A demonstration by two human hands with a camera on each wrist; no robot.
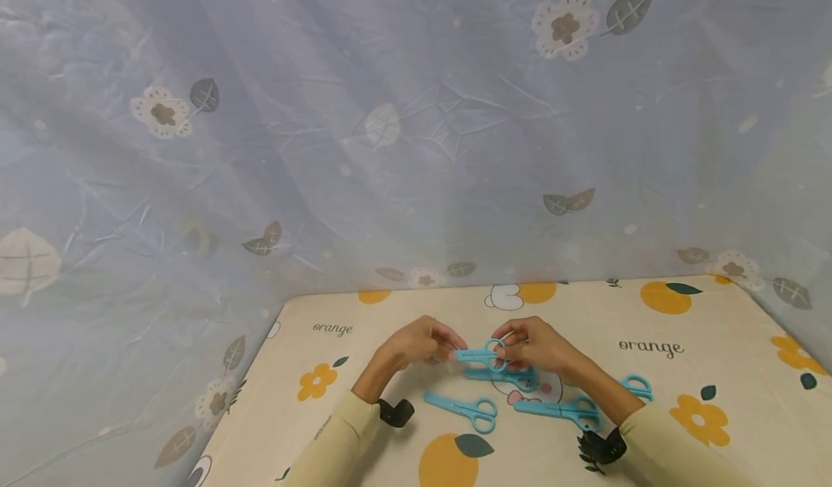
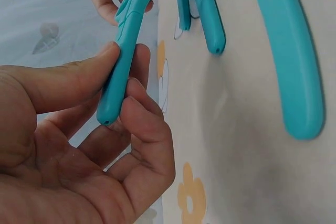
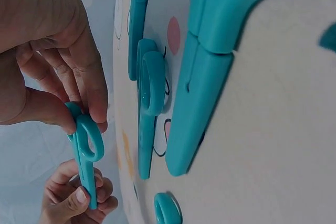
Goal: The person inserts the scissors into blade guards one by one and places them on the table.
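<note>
Both hands hold one pair of turquoise scissors (image 1: 476,355) above the table. My left hand (image 1: 419,340) pinches the rounded blade end between thumb and fingers, seen close in the left wrist view on the scissors (image 2: 128,38). At the other end, my right hand (image 1: 542,344) grips the finger loops, shown in the right wrist view on the scissors (image 3: 84,148). A seam crosses each blade part near the handles; whether it is a cover cannot be told. Just below the hands lies a second pair of scissors (image 1: 484,374).
On the orange-patterned tablecloth (image 1: 364,429) lie more turquoise scissors: one pair (image 1: 455,404) in front of the hands, another pair (image 1: 546,408) to its right. A further pair's loops (image 1: 637,384) show beyond the right forearm. A patterned curtain (image 1: 416,147) hangs behind the table.
</note>
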